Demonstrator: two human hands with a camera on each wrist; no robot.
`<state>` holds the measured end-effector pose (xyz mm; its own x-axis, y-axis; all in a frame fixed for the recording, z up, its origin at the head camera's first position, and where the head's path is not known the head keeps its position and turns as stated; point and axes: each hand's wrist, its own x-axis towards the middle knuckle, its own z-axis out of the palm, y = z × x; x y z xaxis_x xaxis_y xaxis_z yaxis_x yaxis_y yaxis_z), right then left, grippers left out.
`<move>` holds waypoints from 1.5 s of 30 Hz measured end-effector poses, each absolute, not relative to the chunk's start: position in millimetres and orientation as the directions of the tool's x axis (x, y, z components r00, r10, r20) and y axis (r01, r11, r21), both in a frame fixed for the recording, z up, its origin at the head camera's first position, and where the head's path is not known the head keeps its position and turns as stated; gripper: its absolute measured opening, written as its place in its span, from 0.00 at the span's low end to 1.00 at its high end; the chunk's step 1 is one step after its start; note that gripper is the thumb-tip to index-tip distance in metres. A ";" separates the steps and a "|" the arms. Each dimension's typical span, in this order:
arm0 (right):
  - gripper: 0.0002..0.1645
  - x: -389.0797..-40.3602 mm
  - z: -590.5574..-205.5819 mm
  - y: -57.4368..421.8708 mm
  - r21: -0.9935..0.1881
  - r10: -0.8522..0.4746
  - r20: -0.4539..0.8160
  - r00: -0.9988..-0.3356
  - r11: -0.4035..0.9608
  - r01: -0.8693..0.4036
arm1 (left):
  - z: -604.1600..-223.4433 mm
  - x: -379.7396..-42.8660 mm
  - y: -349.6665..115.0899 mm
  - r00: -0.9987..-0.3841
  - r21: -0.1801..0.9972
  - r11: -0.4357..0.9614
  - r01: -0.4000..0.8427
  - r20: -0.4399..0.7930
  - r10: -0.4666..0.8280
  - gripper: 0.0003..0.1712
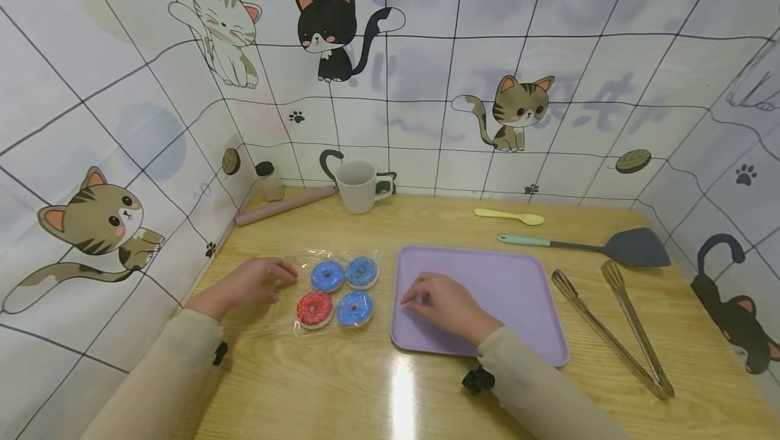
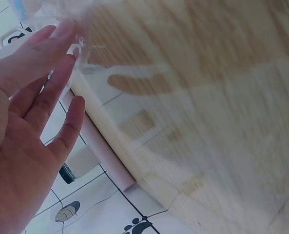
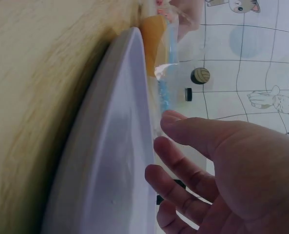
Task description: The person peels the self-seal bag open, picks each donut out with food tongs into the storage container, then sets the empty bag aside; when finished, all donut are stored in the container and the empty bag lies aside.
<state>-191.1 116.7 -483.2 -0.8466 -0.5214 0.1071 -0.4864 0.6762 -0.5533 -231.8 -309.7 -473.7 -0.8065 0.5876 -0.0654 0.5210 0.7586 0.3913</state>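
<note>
The scene is closed in at left, far side and right by a white grid-lined wall covering [image 1: 420, 74] printed with cartoon cats. Within it stands a light wooden table [image 1: 274, 386], streaked with glare at its near middle. Right of the table's middle, a purple tray [image 1: 506, 291] with a low rim is laid flat. To the tray's right, metal tongs [image 1: 641, 333] are spread, their joined end turned near. Beyond them a turner [image 1: 634, 248] is placed, its dark blade at right and its pale green handle at left. Left of the tray, a sheet of clear plastic wrap [image 1: 335, 298] is spread around four toy doughnuts. At its left edge the left hand [image 1: 252, 284] is held with relaxed fingers, the thumb set apart; the film is met at the fingertips. Over the tray's left half the right hand [image 1: 447, 301] is poised, palm down, fingers loosely bent and thumb apart, nothing being pinched. On the far left a pinkish rod [image 1: 286, 206] is laid aslant, its right end just beside an upright beige mug [image 1: 356, 186]. A yellow spoon [image 1: 508, 215] is set beyond the tray. Of the doughnuts, three are blue [image 1: 328, 276] and one, the near left, is red [image 1: 315, 309]. A dark-lidded jar [image 1: 269, 187] is stood behind the rod.
</note>
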 end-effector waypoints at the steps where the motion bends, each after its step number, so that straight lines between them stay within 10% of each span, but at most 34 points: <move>1: 0.06 -189.9 -481.8 117.5 -0.564 -0.518 0.099 -0.850 0.675 -0.477 | -473.4 -231.9 -309.4 -0.805 0.393 0.758 0.522 -0.068 0.590 0.25; 45: 0.23 -206.7 -493.0 101.8 -0.523 -0.517 0.145 -0.844 0.684 -0.509 | -475.7 -245.1 -236.6 -0.852 0.548 0.694 0.466 0.067 0.519 0.14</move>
